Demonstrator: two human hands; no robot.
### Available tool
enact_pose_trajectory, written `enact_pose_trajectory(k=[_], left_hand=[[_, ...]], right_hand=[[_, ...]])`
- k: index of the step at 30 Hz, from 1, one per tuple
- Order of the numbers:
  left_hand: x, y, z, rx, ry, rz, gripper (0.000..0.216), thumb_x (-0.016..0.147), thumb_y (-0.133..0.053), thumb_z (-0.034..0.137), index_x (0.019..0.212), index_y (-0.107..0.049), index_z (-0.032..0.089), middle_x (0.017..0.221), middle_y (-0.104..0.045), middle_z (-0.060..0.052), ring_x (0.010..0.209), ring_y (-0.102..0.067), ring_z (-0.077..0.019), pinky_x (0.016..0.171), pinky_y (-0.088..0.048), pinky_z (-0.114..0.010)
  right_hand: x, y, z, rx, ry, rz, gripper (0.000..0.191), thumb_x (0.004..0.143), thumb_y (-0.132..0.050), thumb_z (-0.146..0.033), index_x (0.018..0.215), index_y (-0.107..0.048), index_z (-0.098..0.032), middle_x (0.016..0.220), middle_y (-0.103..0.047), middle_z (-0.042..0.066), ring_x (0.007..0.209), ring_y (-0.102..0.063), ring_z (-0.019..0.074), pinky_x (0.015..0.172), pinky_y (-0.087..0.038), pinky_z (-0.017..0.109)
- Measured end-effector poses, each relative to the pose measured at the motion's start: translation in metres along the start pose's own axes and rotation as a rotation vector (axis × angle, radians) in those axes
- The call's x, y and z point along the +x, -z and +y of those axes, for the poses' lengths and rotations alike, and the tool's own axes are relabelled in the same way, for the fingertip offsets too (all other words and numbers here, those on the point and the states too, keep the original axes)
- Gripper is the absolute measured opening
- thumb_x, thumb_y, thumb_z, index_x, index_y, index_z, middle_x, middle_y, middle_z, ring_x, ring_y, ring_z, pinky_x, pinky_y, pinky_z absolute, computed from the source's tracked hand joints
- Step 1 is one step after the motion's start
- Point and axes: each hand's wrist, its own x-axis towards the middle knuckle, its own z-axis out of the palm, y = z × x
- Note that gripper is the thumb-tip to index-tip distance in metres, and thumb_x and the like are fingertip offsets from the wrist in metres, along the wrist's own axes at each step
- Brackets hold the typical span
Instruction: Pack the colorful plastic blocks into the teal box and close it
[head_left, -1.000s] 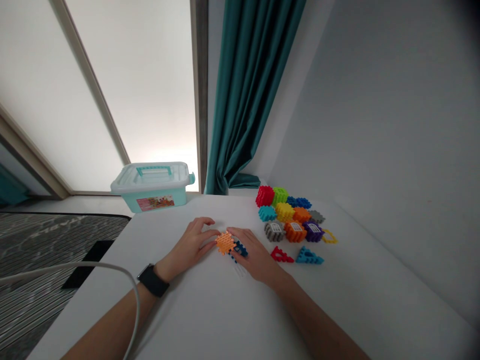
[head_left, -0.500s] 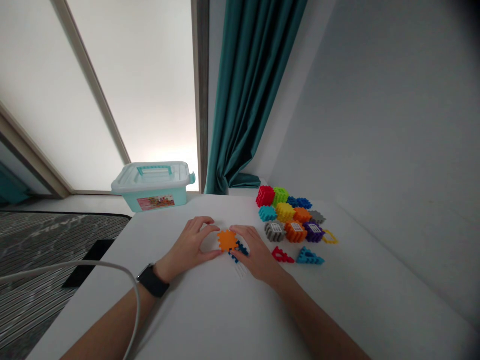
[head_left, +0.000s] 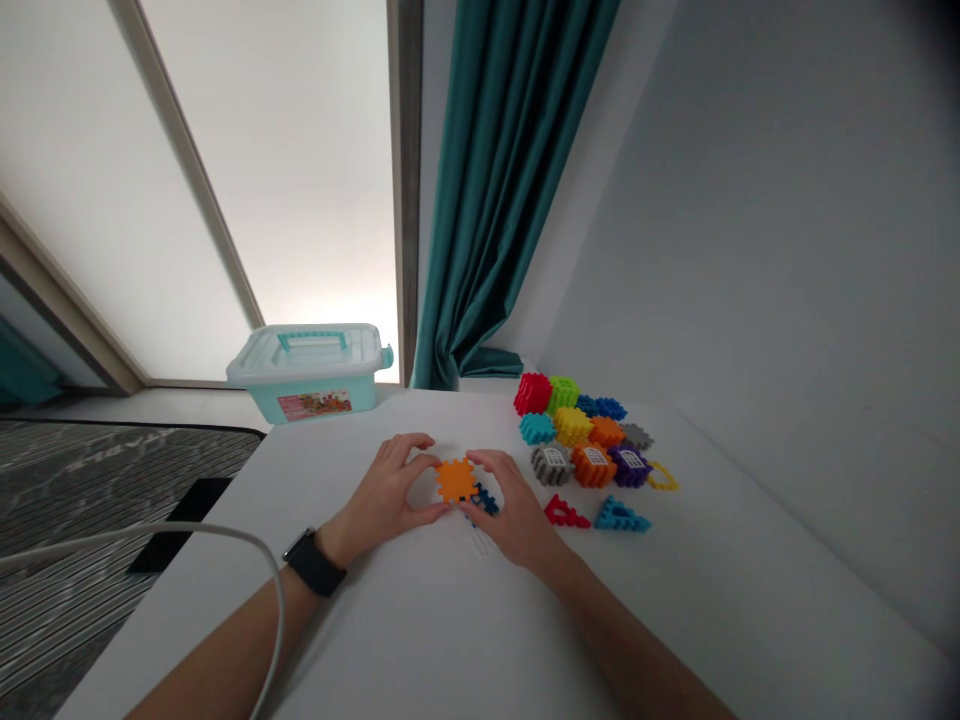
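The orange tile (head_left: 457,481) is held near the middle of the bench (head_left: 435,620), between both hands, with its flat face turned up toward the camera. By the left hand (head_left: 379,500) it is grasped at its left side, the forefinger set at the upper edge and the thumb at the lower. By the right hand (head_left: 517,512) it is grasped at its right side, the forefinger being placed at the top corner and the thumb below. A dark blue piece (head_left: 487,498) is seen just beside the tile, partly covered by the right thumb; whether the two are joined cannot be told.

To the right of the right hand, a red triangle (head_left: 566,512) and a blue triangle (head_left: 621,515) are laid side by side. Behind these, a grey block (head_left: 551,466), an orange block (head_left: 593,467) and a purple block (head_left: 630,467) are lined up, with a yellow frame (head_left: 663,477) at the end. Farther back, a cyan block (head_left: 538,428), a yellow block (head_left: 573,427), a red block (head_left: 533,394) and a green block (head_left: 563,394) are grouped.

At the bench's far left, a lidded box (head_left: 315,400) is placed. A dark watch (head_left: 316,565) is worn on the left wrist, crossed nearby by a pale cable (head_left: 232,536).
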Motion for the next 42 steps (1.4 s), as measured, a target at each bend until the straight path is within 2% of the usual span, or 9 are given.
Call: enact_pose_trajectory(k=[7,13,22,29,34,42], left_hand=[[0.001,-0.002,0.003,-0.025,-0.012,0.056,0.036,0.083,-0.074,0.038,0.113,-0.062,0.021,0.125,-0.056,-0.013,0.117,-0.055,-0.0277,0.099,-0.049,-0.044],[0.006,0.002,0.006,0.010,-0.040,0.048,0.036,0.082,-0.076,0.039,0.111,-0.064,0.022,0.126,-0.056,-0.013,0.117,-0.055,-0.0282,0.099,-0.048,-0.044],[0.017,0.000,0.010,0.028,-0.083,0.062,0.037,0.083,-0.075,0.040,0.112,-0.062,0.021,0.123,-0.058,-0.013,0.115,-0.056,-0.0283,0.097,-0.049,-0.045],[0.029,0.001,0.015,0.026,-0.079,0.044,0.036,0.085,-0.072,0.044,0.111,-0.063,0.021,0.121,-0.059,-0.013,0.114,-0.056,-0.0284,0.098,-0.047,-0.046],[0.040,-0.011,0.020,0.016,-0.096,0.037,0.036,0.084,-0.072,0.045,0.111,-0.063,0.022,0.121,-0.059,-0.013,0.113,-0.056,-0.0286,0.098,-0.047,-0.046],[0.066,-0.045,0.036,-0.048,-0.147,0.050,0.039,0.084,-0.073,0.045,0.113,-0.061,0.021,0.119,-0.058,-0.012,0.112,-0.056,-0.0285,0.096,-0.047,-0.045]], right_hand=[[-0.001,-0.002,-0.009,-0.038,0.001,0.073,0.049,0.087,-0.066,-0.025,0.132,-0.048,-0.026,0.127,-0.058,0.010,0.120,-0.055,0.0276,0.104,-0.047,0.049],[-0.002,0.001,-0.009,-0.051,0.013,0.087,0.055,0.088,-0.066,-0.027,0.138,-0.044,-0.027,0.135,-0.055,0.011,0.125,-0.053,0.0284,0.106,-0.047,0.050],[-0.002,0.007,-0.012,-0.100,0.019,0.156,0.049,0.088,-0.065,-0.025,0.133,-0.048,-0.025,0.129,-0.058,0.011,0.122,-0.055,0.0285,0.106,-0.046,0.051],[-0.001,0.020,-0.016,-0.145,0.018,0.169,0.053,0.088,-0.065,-0.026,0.137,-0.046,-0.027,0.131,-0.058,0.011,0.124,-0.053,0.0300,0.109,-0.042,0.054],[-0.005,0.033,-0.012,-0.183,0.026,0.202,0.047,0.087,-0.065,-0.025,0.132,-0.052,-0.027,0.126,-0.060,0.010,0.121,-0.055,0.0307,0.106,-0.044,0.053],[-0.020,0.063,0.004,-0.234,0.015,0.290,0.037,0.086,-0.066,-0.024,0.122,-0.056,-0.026,0.121,-0.060,0.010,0.117,-0.056,0.0291,0.103,-0.045,0.052]])
